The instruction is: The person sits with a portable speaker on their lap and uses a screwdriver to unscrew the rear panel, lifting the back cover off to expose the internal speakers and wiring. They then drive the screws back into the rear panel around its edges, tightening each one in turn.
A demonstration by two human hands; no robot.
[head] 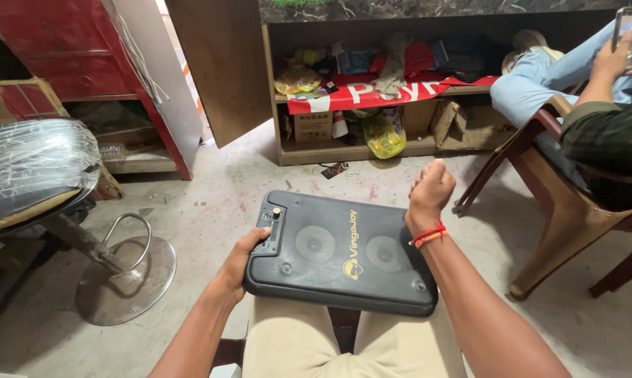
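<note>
Both forearms reach forward from the lower edge of the view. The left hand lies low, fingers curled and thumb spread. The right hand is raised, clenched into a fist, its wrist wearing a red thread band.

My two arms come into view bare from above the elbow down, with no sleeve showing on either one, and neither the left hand nor the right hand wears a glove or a ring that I can make out. Around my right wrist sits a thin red-orange thread band, wound in a couple of strands with a small knotted end sticking out. Over my lap I see light beige trousers, plain cloth without any pattern.
</note>
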